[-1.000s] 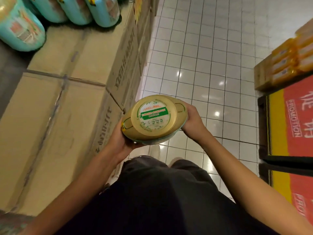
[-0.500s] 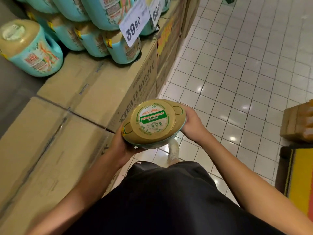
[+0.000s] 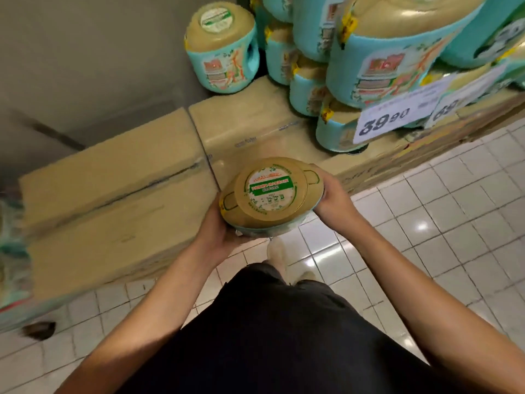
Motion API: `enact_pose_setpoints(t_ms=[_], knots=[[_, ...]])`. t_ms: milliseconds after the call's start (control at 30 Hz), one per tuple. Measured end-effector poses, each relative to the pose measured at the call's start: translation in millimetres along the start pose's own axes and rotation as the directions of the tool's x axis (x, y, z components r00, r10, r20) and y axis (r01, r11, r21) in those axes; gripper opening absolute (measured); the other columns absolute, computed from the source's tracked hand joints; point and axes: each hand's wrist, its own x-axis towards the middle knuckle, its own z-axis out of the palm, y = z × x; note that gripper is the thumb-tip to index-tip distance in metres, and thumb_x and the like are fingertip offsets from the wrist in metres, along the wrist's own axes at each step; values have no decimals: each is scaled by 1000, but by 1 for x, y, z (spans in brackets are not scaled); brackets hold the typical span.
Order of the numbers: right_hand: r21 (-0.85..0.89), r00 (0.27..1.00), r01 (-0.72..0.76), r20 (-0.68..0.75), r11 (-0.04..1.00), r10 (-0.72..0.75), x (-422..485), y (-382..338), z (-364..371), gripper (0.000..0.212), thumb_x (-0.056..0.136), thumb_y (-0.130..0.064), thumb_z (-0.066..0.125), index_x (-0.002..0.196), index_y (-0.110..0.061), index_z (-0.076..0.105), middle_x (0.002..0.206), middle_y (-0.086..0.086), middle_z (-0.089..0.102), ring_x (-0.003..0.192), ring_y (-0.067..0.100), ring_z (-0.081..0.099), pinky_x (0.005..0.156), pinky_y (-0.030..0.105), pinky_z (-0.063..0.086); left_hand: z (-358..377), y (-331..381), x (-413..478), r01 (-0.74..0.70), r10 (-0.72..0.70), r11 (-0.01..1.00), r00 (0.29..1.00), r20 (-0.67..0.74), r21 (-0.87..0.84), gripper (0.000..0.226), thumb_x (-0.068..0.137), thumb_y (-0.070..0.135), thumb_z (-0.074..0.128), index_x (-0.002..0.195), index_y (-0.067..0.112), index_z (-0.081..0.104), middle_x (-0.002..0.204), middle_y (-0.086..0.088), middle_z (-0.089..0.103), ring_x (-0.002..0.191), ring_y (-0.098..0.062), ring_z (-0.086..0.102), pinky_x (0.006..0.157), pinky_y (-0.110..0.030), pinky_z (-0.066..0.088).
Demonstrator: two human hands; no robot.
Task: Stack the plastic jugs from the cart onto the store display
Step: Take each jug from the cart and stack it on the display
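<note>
Gripping tan-lidded jug [image 3: 270, 196], left hand [image 3: 219, 233] and right hand [image 3: 331, 201] curled round its sides

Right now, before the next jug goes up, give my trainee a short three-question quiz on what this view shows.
1. True or false: the held gold-topped turquoise plastic jug already rests on the brown cardboard boxes.
2. How is that jug held? A) one-handed, by a top handle B) between the left hand and right hand, at its sides C) hugged against the chest.
3. Fill in: the nearer white price tag reads ___.

Key: 1 false, it is held up in front of them; 2 B; 3 39.90.
</note>
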Motion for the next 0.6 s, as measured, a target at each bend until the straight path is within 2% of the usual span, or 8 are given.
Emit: enact_pose_setpoints(t_ms=[100, 200, 300, 400, 467, 533, 600], knots=[[7, 998, 10, 65, 1000, -11, 39, -2, 9, 28, 87, 12, 72, 112, -2, 70, 104, 13, 72, 96, 11, 68, 84, 28, 56, -1, 21, 8, -3, -6, 996, 993, -115, -85, 49, 98, 57, 49, 123, 24, 75, 128, -8, 73, 116, -33, 67, 74, -43, 61], [17, 995, -4, 101, 1000, 2, 69, -3, 16, 29, 87, 16, 67, 111, -2, 69, 103, 18, 70, 96, 16, 66, 85, 35, 55, -2, 37, 21, -13, -16, 977, 991, -133, -215, 44, 100, 51, 50, 96, 25, 85, 110, -5, 79, 94, -27, 78, 66, -41, 63], [25, 997, -15, 80, 1000, 13, 90, -5, 20, 40, 89, 15, 63, 118, -12, 71, 111, 5, 74, 104, 8, 68, 90, 22, 53, 2, 54, 34, -40, -5, 969, 983, -181, -242, 39, 101, 53, 49, 107, 28, 78, 113, 0, 79, 106, -23, 71, 70, -39, 62], [22, 998, -37, 50, 999, 36, 103, -6, 22, 46, 91, 13, 63, 121, -22, 69, 114, -13, 75, 111, 4, 68, 95, 17, 50, 7, 63, 44, -89, 51, 984, 971, -232, -157, 35, 103, 56, 44, 107, 35, 73, 101, 11, 80, 111, -18, 66, 92, -47, 57], [2, 997, -71, 25, 997, 71, 108, -3, 20, 43, 91, 11, 64, 122, -18, 69, 117, -8, 73, 115, 11, 67, 98, 25, 51, 10, 63, 46, -122, 95, 989, 959, -269, -86, 35, 105, 56, 41, 104, 39, 72, 90, 18, 79, 105, -13, 67, 95, -47, 56], [-29, 996, -86, 10, 996, 87, 108, 1, 17, 40, 89, 11, 66, 120, -15, 68, 118, -2, 71, 114, 14, 66, 99, 30, 52, 8, 58, 46, -154, 146, 988, 950, -277, -7, 39, 107, 53, 37, 103, 38, 73, 92, 19, 79, 103, -12, 69, 93, -44, 58], [-43, 996, -94, -4, 995, 94, 103, 4, 14, 42, 87, 8, 69, 119, -18, 66, 118, -7, 68, 111, 8, 64, 95, 23, 50, 2, 52, 44, -174, 171, 985, 950, -262, 14, 44, 109, 47, 35, 100, 37, 77, 101, 12, 79, 105, -15, 72, 91, -44, 60]])
